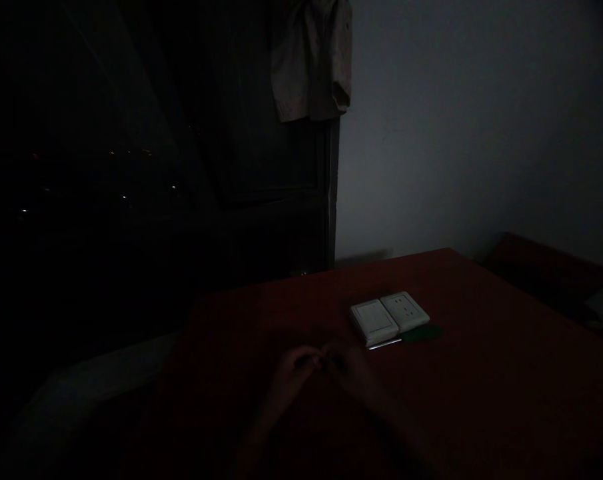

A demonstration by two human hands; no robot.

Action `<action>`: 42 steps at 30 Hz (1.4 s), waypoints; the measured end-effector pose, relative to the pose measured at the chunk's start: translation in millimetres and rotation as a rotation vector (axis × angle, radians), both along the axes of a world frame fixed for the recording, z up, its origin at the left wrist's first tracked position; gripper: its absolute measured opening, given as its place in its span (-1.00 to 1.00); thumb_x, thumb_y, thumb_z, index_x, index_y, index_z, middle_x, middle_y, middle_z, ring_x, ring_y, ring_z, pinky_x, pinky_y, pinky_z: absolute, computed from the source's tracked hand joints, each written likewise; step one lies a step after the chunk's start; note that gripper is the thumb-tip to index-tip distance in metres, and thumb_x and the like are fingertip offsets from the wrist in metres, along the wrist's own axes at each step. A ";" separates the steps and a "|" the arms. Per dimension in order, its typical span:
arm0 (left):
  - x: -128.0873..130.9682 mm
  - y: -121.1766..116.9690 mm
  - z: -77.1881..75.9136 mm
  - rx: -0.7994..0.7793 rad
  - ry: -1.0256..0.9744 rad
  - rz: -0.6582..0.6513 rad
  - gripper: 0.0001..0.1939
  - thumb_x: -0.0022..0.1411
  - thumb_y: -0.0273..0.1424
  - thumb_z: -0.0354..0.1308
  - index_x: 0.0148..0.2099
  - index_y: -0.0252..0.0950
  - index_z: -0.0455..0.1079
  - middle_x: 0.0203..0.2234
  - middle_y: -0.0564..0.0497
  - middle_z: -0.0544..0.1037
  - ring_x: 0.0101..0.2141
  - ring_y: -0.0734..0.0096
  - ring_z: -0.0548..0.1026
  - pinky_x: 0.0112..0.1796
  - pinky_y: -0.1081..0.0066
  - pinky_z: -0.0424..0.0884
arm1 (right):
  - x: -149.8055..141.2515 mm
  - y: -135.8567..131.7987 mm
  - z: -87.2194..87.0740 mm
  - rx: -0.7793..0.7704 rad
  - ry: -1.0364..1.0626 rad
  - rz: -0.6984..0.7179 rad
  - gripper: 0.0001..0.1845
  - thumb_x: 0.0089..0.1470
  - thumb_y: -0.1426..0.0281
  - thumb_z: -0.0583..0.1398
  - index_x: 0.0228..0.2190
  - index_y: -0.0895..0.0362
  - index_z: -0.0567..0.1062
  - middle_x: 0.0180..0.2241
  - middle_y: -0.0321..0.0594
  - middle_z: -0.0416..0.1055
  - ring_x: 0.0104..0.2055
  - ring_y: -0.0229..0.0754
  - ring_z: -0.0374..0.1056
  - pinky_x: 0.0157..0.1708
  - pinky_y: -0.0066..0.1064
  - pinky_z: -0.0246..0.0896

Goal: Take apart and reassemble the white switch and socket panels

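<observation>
In the dim head view, my left hand and my right hand meet over the reddish table, fingertips pinched together. Whatever lies between the fingers is too dark and small to make out. Just beyond my right hand are two white wall plates side by side: a switch plate with one large rocker, and a socket plate with outlet slots. Along their near edge lies a screwdriver with a green handle, its metal shaft pointing left.
A pale wall stands behind the table. A light garment hangs by the dark window frame, and small lights show through the glass at left. Another dark red surface is at the right.
</observation>
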State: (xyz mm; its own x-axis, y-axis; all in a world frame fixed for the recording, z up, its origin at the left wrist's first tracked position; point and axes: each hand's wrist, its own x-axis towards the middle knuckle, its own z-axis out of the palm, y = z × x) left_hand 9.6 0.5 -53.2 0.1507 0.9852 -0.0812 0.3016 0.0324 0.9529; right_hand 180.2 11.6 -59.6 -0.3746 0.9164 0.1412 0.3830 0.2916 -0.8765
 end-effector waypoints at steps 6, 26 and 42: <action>-1.5 0.7 -2.1 -0.006 0.004 -0.008 -0.69 0.10 -0.19 0.10 -0.22 -0.27 0.51 -0.30 -0.03 0.61 -0.24 0.22 0.53 -0.16 0.32 0.40 | 1.7 -1.7 3.2 0.028 -0.007 0.016 -0.81 0.11 0.44 0.08 -0.37 0.14 0.51 -0.44 -0.25 0.52 -0.43 -0.26 0.41 -0.45 -0.53 0.20; 2.9 -5.0 -5.9 0.026 0.080 -0.032 -0.74 0.14 -0.26 0.09 -0.15 -0.20 0.46 -0.17 -0.01 0.55 -0.11 0.24 0.47 -0.04 0.33 0.33 | 150.0 -16.2 20.5 0.324 -0.700 -0.396 -0.66 0.14 0.35 0.02 -0.10 0.09 0.47 -0.04 -0.03 0.39 -0.08 0.01 0.34 -0.19 -0.21 0.32; 22.5 2.0 1.3 0.074 0.108 -0.035 -0.62 0.20 -0.26 0.06 0.05 -0.20 0.35 0.01 -0.06 0.47 0.04 0.20 0.40 0.08 0.23 0.27 | 204.2 -15.6 2.1 0.391 -0.640 -0.190 -0.63 0.16 0.33 0.04 -0.03 -0.06 0.45 0.04 -0.14 0.41 0.06 0.00 0.30 0.08 -0.07 0.13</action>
State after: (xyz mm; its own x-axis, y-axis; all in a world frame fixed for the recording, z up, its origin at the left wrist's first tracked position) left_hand 32.1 2.4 -51.9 0.1795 0.9834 -0.0264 0.4020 -0.0488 0.9143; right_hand 384.4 -4.0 -57.4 -0.3332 0.9013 0.2767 0.8549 0.4126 -0.3145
